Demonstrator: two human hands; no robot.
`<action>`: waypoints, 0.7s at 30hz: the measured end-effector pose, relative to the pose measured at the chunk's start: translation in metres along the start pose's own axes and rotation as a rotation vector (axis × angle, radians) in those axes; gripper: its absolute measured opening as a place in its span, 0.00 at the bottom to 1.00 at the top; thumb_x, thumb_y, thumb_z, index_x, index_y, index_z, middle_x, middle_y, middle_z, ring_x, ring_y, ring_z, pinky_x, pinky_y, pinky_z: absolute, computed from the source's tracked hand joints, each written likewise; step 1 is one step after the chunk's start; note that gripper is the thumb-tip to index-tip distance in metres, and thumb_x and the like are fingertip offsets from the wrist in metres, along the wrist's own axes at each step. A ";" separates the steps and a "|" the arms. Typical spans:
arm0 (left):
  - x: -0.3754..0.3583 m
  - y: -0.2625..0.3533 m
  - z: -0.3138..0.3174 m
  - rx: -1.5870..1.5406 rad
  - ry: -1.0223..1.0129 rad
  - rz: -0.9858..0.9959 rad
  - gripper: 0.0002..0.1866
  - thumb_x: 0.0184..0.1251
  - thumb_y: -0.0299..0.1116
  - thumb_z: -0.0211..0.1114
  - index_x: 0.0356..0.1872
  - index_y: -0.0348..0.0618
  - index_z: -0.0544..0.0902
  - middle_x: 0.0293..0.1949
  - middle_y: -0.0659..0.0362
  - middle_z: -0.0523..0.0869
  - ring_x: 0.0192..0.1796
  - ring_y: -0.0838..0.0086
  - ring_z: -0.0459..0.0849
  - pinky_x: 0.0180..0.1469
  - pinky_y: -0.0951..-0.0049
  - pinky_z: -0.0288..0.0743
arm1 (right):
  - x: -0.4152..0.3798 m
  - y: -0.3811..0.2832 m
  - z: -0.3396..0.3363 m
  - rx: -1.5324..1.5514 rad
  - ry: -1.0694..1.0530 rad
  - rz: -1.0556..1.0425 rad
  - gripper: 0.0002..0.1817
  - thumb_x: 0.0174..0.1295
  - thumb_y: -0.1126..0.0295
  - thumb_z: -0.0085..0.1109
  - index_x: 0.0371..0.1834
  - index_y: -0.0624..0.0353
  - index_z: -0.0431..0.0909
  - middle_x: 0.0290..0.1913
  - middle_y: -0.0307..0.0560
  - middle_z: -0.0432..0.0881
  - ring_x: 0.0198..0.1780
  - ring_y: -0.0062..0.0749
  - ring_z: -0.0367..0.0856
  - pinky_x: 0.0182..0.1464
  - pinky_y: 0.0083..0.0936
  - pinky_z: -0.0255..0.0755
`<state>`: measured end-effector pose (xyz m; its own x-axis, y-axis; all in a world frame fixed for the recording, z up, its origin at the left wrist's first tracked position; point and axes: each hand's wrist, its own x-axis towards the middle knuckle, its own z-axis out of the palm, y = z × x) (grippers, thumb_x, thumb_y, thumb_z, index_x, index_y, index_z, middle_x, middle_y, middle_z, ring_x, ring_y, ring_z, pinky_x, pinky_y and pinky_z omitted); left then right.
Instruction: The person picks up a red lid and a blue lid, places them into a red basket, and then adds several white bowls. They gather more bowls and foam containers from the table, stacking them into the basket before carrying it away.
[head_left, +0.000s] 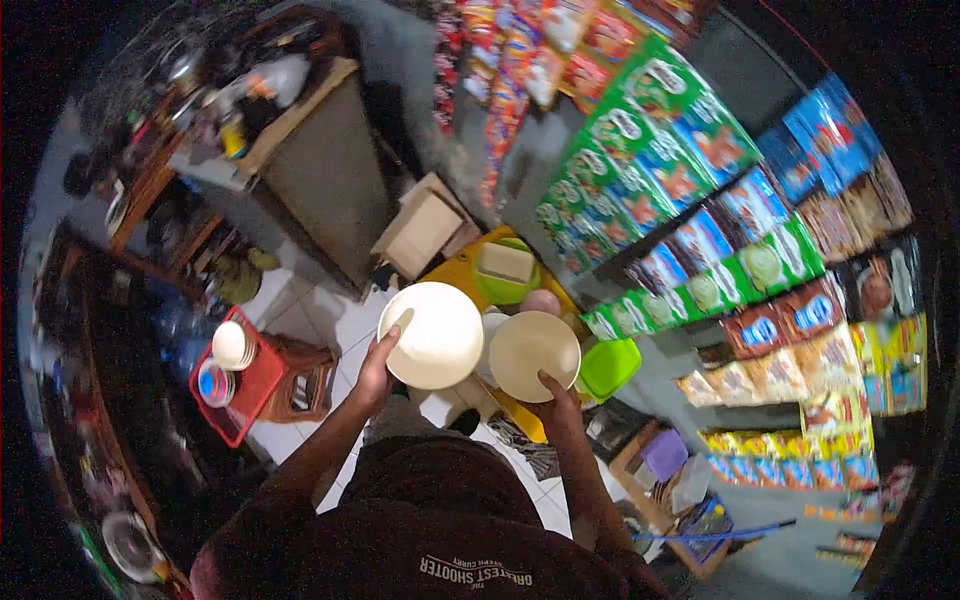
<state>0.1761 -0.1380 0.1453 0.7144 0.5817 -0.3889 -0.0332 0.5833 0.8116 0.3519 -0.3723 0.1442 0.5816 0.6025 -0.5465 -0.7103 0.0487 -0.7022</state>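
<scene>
One brightly lit bowl [440, 335] sat clasped in the left hand [376, 372], thumb over its rim, while the right hand [558, 400] gripped a duller cream bowl [533, 350] just beside it, near a yellow surface [462, 268], as green packets [640, 155] hung in rows at right.

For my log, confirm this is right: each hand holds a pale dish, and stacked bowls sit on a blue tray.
The tray is red, not blue, in the head view; left hand holds a pale dish, right hand another; stacked bowls sit there.
</scene>
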 end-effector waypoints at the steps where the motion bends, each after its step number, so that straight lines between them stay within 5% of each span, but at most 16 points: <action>1: -0.010 0.007 -0.003 0.005 -0.005 0.021 0.32 0.71 0.52 0.48 0.66 0.36 0.63 0.59 0.52 0.75 0.60 0.68 0.74 0.64 0.69 0.63 | 0.007 0.003 0.007 0.022 -0.042 0.003 0.32 0.58 0.65 0.62 0.64 0.56 0.59 0.57 0.50 0.71 0.56 0.42 0.74 0.51 0.40 0.77; 12: -0.089 0.032 -0.098 -0.085 0.271 0.214 0.31 0.74 0.52 0.41 0.66 0.36 0.62 0.63 0.52 0.70 0.65 0.68 0.68 0.67 0.69 0.58 | 0.046 0.058 0.105 -0.050 -0.258 0.228 0.32 0.57 0.63 0.62 0.64 0.51 0.59 0.55 0.45 0.73 0.52 0.37 0.77 0.44 0.33 0.77; 21: -0.178 0.040 -0.195 -0.075 0.502 0.336 0.34 0.74 0.56 0.37 0.64 0.33 0.64 0.60 0.51 0.73 0.62 0.69 0.70 0.65 0.70 0.60 | 0.012 0.156 0.234 -0.515 -0.486 0.267 0.30 0.61 0.64 0.59 0.65 0.53 0.59 0.58 0.47 0.72 0.53 0.36 0.77 0.47 0.36 0.76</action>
<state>-0.0882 -0.1078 0.1615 0.2399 0.9264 -0.2901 -0.2616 0.3495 0.8997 0.1552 -0.1713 0.1343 0.0904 0.8310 -0.5488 -0.4580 -0.4547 -0.7639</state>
